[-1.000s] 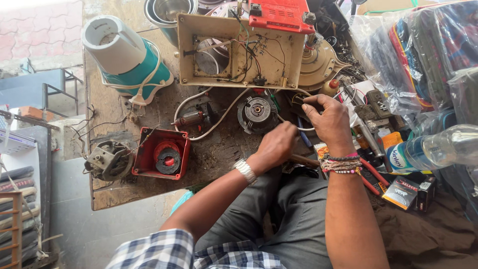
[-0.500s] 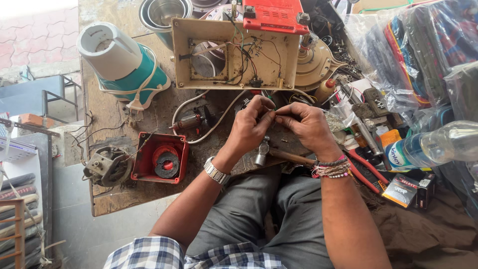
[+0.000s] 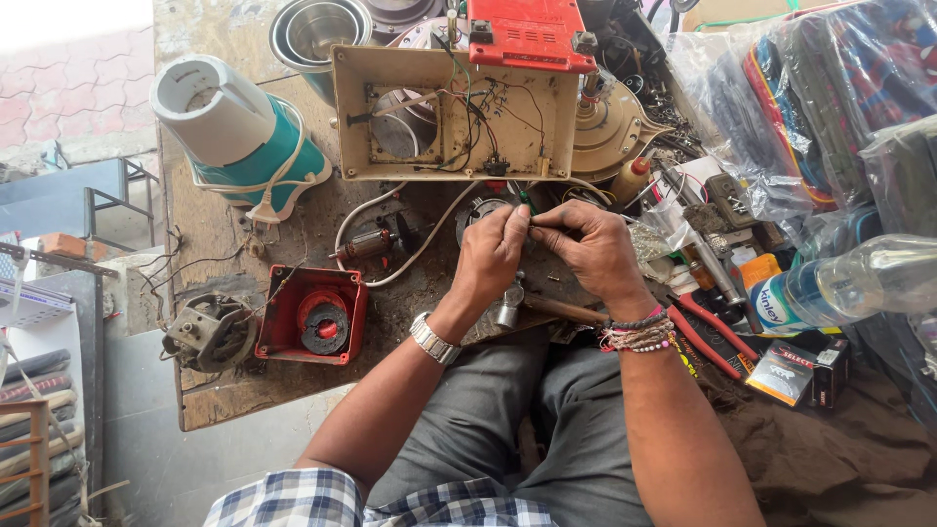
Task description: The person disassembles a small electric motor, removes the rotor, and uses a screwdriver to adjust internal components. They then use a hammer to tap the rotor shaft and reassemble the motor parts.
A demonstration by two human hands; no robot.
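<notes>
My left hand [image 3: 491, 256] and my right hand [image 3: 590, 249] meet over the workbench [image 3: 224, 390], fingertips pinched together on a thin wire [image 3: 528, 221] with a green end. The wire is too small to see clearly. Just beyond the fingers lies a round motor part [image 3: 478, 207], partly hidden by my left hand. Below my hands lies a hammer [image 3: 547, 307] with a wooden handle and metal head. An open cream appliance housing [image 3: 454, 112] with loose wiring sits beyond my hands. A watch is on my left wrist and bead bracelets are on my right.
A white and teal mixer base [image 3: 239, 137] stands at the left. A red square housing [image 3: 312, 314] and a bare motor [image 3: 207, 332] sit near the bench's front edge. A motor armature [image 3: 376, 241], red box [image 3: 527, 34], steel bowl [image 3: 317, 29], red pliers [image 3: 708, 332], plastic bottle [image 3: 859, 278] and bagged goods [image 3: 830, 107] surround.
My right hand came back from the bench's right side and my left hand rose to meet it. Both now pinch the wire together, slightly farther up the bench than half a second ago.
</notes>
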